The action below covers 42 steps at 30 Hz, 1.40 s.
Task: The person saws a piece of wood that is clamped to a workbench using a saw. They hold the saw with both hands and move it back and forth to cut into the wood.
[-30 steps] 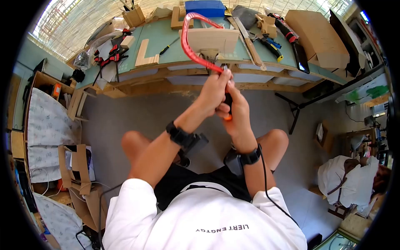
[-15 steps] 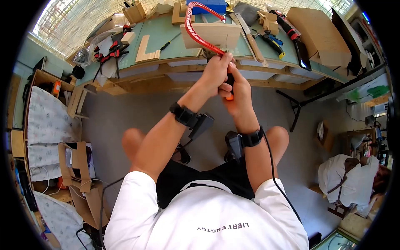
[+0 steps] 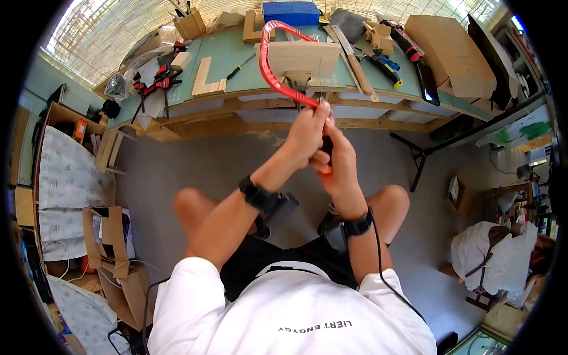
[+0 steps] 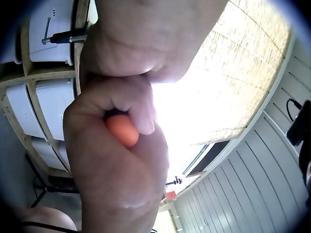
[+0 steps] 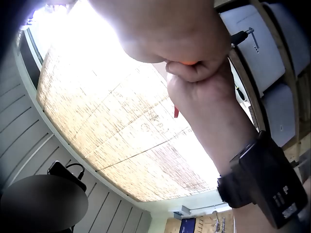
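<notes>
Both hands hold a coping saw with a red bowed frame and a black handle ending in orange. The left hand grips it near the frame, and the right hand wraps the handle beside it, fingers overlapping. In the left wrist view the orange handle end shows between curled fingers. Ahead, a pale wooden board stands upright in a vise at the bench's front edge. The saw frame reaches around the board's left side; its thin blade is hardly visible against the wood.
On the green workbench lie an L-shaped wooden piece, a screwdriver, red-and-black clamps, a wooden-handled saw and a phone. A cardboard box sits at right, a blue box at the back.
Both hands pushed the saw forward toward the bench, then drew it back toward the body. The board stays in the vise.
</notes>
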Available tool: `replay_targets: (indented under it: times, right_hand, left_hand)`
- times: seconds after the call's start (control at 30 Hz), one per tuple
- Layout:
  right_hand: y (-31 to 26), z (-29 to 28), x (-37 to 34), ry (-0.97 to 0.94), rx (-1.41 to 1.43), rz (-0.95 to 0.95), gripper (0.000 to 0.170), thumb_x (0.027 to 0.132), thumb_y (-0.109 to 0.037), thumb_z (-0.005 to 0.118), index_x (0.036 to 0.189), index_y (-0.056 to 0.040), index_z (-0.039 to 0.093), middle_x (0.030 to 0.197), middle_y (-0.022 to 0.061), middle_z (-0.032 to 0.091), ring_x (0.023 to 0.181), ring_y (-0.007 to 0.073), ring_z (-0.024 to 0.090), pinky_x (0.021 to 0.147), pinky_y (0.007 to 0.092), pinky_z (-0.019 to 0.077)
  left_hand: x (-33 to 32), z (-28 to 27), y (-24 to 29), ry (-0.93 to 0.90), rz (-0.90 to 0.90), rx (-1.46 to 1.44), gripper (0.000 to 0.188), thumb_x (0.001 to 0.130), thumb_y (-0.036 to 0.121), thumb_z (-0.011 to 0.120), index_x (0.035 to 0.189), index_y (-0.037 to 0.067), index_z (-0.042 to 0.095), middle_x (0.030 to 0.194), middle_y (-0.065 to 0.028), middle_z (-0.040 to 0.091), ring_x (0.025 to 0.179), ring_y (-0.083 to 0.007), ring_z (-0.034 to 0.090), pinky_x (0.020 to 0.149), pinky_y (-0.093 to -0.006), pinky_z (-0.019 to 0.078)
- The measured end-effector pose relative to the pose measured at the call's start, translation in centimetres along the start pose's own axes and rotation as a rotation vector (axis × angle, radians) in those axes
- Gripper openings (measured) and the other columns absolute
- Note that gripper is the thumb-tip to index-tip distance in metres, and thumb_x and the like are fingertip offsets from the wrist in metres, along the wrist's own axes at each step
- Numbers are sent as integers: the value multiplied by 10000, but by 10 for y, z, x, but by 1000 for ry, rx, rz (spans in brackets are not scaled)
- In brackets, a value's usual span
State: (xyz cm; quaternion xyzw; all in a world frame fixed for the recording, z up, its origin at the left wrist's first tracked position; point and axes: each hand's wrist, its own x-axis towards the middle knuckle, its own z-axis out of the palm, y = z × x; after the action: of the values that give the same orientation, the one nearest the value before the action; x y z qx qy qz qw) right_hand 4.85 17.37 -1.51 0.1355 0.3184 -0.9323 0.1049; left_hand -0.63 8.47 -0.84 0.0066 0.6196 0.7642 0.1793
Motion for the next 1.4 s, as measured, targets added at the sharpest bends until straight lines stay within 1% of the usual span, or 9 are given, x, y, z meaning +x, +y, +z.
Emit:
replay_targets:
  times: [0.1, 0.3, 0.4, 0.53, 0.7, 0.83, 1.03, 1.2, 1.4]
  right_hand:
    - [-5, 1, 20, -29, -2, -16, 223, 964, -333, 569, 901, -133, 492, 697, 1, 515, 454, 72, 441, 354, 198, 277]
    - [2, 9, -12, 27, 15, -11, 214, 980, -341, 553, 933, -133, 538, 673, -24, 497, 451, 44, 405, 339, 182, 247]
    - [-8, 7, 26, -38, 50, -24, 207, 987, -336, 539, 960, -131, 538, 688, -20, 512, 447, 46, 408, 340, 186, 251]
    - [2, 2, -9, -9, 46, 25, 186, 982, -302, 541, 912, -134, 499, 702, -9, 509, 450, 57, 408, 355, 192, 259]
    - [-3, 3, 14, -28, 44, -4, 193, 982, -307, 542, 918, -130, 501, 698, -11, 508, 452, 55, 418, 357, 189, 266]
    - [6, 5, -4, 17, 61, 2, 197, 984, -314, 534, 917, -133, 500, 689, -13, 504, 460, 59, 426, 358, 189, 264]
    - [-9, 8, 34, -118, 93, -36, 212, 994, -343, 528, 955, -135, 539, 722, -22, 527, 449, 41, 401, 343, 180, 252]
    - [7, -2, -6, -17, 90, -1, 160, 1000, -280, 529, 975, -123, 545, 722, -20, 523, 457, 38, 412, 367, 175, 275]
    - [1, 2, 13, -53, 83, -6, 192, 982, -346, 543, 974, -155, 533, 706, -18, 517, 460, 47, 420, 353, 188, 265]
  left_hand:
    - [10, 1, 30, 19, -97, 14, 301, 985, 383, 466, 953, 93, 539, 728, 26, 514, 461, -48, 366, 353, -218, 308]
    - [-6, 1, -12, -33, 34, -77, 310, 989, 400, 466, 958, 99, 533, 724, 10, 517, 471, -43, 404, 351, -202, 298]
    - [7, 2, 34, 40, -186, 32, 329, 990, 413, 468, 947, 93, 535, 740, 8, 531, 458, -44, 372, 380, -204, 301]
    - [-9, 3, -4, 20, 25, 23, 325, 993, 405, 466, 947, 92, 541, 734, 27, 537, 468, -38, 369, 399, -200, 295]
    - [3, 2, 33, 33, -191, 47, 300, 998, 401, 454, 928, 119, 531, 718, 30, 498, 450, -39, 350, 347, -206, 295]
    - [-12, -1, -3, 2, -1, 45, 329, 990, 429, 464, 922, 113, 530, 737, 23, 506, 471, -52, 373, 377, -196, 313]
    - [11, 2, 31, 36, -138, -2, 310, 988, 398, 455, 927, 101, 520, 713, 27, 482, 447, -55, 377, 307, -219, 302]
    - [-3, 1, -17, -6, 36, -12, 324, 1000, 395, 450, 908, 92, 521, 703, 30, 489, 440, -42, 360, 314, -218, 287]
    - [2, 1, 12, 17, -99, 9, 326, 998, 413, 448, 897, 112, 523, 696, 24, 505, 398, -45, 323, 319, -225, 253]
